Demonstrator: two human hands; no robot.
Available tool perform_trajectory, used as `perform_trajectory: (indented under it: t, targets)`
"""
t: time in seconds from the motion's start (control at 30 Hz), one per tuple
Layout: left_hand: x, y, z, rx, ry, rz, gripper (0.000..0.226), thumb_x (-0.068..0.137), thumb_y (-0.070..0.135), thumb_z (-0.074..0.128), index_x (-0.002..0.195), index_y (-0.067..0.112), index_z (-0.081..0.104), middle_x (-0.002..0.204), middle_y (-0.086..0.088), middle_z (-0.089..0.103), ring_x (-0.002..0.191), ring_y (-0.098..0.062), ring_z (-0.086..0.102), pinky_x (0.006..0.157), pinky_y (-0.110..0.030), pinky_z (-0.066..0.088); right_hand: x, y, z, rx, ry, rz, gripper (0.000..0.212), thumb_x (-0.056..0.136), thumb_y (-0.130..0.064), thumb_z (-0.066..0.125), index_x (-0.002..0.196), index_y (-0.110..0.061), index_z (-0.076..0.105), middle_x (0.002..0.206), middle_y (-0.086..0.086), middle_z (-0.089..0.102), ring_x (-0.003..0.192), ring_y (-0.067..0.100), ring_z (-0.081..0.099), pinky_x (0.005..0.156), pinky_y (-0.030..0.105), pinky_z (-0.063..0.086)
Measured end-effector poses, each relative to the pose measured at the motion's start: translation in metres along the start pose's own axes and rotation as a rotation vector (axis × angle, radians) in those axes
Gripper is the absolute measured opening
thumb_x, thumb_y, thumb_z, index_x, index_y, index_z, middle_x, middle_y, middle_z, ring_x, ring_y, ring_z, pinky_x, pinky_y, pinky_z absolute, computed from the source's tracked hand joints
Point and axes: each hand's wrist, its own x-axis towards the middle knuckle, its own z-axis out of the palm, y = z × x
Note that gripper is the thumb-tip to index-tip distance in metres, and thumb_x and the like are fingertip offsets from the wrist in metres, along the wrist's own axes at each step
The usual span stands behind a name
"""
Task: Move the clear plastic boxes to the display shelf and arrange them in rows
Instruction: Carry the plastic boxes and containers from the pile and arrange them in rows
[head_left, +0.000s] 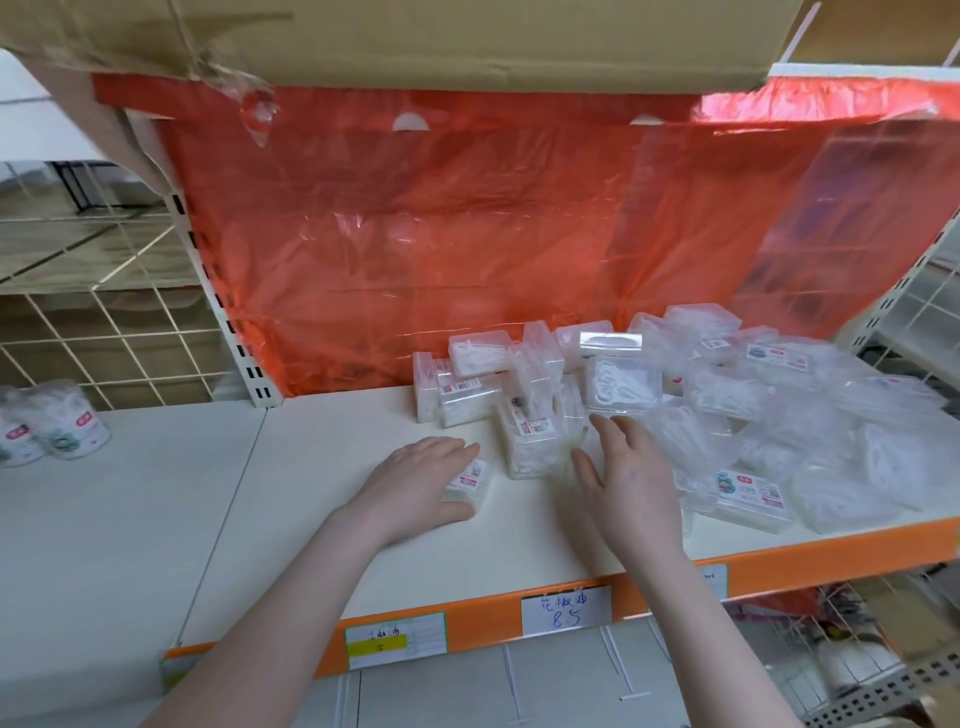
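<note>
Head view, the only one supplied. The display shelf (322, 499) is a white board with an orange front strip carrying price labels (566, 608). The clear plastic boxes (649, 395) are already on this shelf, but lie in a loose heap from the middle to the right end, some flat, some on edge, some leaning on one another; no rows are formed yet. The left hand (415, 488) lies over a single box (470, 486) set apart at the left front of the heap, fingers curled down over its top and thumb along its near side, gripping it. The right hand (631, 478) hovers at the front edge of the heap, fingers straight and slightly spread, holding nothing; whether its fingertips touch the nearest box cannot be told. A red plastic sheet (467, 234) hangs behind the shelf, a cardboard carton (415, 36) sits overhead, and two round tubs (52, 421) stand on the neighbouring shelf to the left. Judged risks: the heap is unstable, so pulling one box from its base could bring the leaning ones down; boxes near the right front edge could be pushed over the strip by a sweeping hand; the smooth boxes may slip from a light grip or stand crooked in the row.
</note>
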Motion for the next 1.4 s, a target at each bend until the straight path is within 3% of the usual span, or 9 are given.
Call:
perform_trajectory:
  t: [0.27, 0.53, 0.87, 1.17, 1.33, 1.4]
  targets:
    - [-0.007, -0.009, -0.002, 0.073, 0.019, -0.07, 0.067, 0.091, 0.05, 0.047, 0.148, 0.024, 0.022, 0.145, 0.004, 0.036, 0.133, -0.016, 0.031, 0.106, -0.03, 0.025, 0.037, -0.022, -0.007, 0.046, -0.001, -0.01, 0.045, 0.092, -0.023, 0.056, 0.13, 0.0, 0.05, 0.12, 0.019, 0.056, 0.112, 0.036, 0.048, 0.092, 0.039, 0.037]
    - [-0.02, -0.025, 0.0, 0.064, 0.061, -0.13, 0.069, 0.091, 0.053, 0.045, 0.149, 0.025, 0.02, 0.146, 0.007, 0.034, 0.134, -0.014, 0.029, 0.106, -0.027, 0.023, 0.055, -0.048, 0.013, 0.072, -0.054, 0.018, 0.043, 0.095, -0.027, 0.05, 0.132, -0.005, 0.047, 0.125, 0.014, 0.052, 0.117, 0.03, 0.044, 0.091, 0.034, 0.032]
    - [-0.029, -0.039, 0.0, 0.055, 0.079, -0.171, 0.069, 0.091, 0.053, 0.045, 0.149, 0.026, 0.02, 0.146, 0.008, 0.034, 0.134, -0.013, 0.029, 0.106, -0.025, 0.022, 0.055, -0.045, 0.027, 0.211, -0.032, 0.003, 0.042, 0.091, -0.016, 0.056, 0.132, -0.011, 0.051, 0.119, 0.01, 0.059, 0.108, 0.028, 0.054, 0.08, 0.032, 0.037]
    - [-0.027, -0.039, -0.001, 0.056, 0.071, -0.182, 0.069, 0.091, 0.055, 0.044, 0.149, 0.026, 0.021, 0.146, 0.008, 0.035, 0.135, -0.013, 0.029, 0.106, -0.027, 0.022, 0.035, -0.029, 0.02, 0.17, 0.011, -0.245, 0.046, 0.073, 0.0, 0.069, 0.117, -0.01, 0.063, 0.097, 0.005, 0.065, 0.083, 0.028, 0.062, 0.066, 0.026, 0.043]
    - [-0.026, -0.038, -0.002, 0.06, 0.062, -0.182, 0.069, 0.091, 0.054, 0.044, 0.149, 0.025, 0.02, 0.147, 0.007, 0.034, 0.135, -0.013, 0.028, 0.106, -0.025, 0.022, 0.027, -0.032, 0.021, 0.12, -0.021, -0.343, 0.028, 0.083, -0.027, 0.054, 0.102, -0.012, 0.068, 0.094, 0.005, 0.064, 0.083, 0.026, 0.061, 0.072, 0.031, 0.046]
    - [-0.028, -0.037, -0.002, 0.055, 0.058, -0.185, 0.069, 0.091, 0.053, 0.044, 0.149, 0.025, 0.02, 0.147, 0.007, 0.033, 0.135, -0.014, 0.028, 0.107, -0.027, 0.021, 0.028, -0.032, 0.025, 0.103, -0.032, -0.34, 0.027, 0.083, -0.029, 0.054, 0.093, -0.01, 0.07, 0.09, 0.006, 0.063, 0.08, 0.027, 0.06, 0.07, 0.033, 0.047]
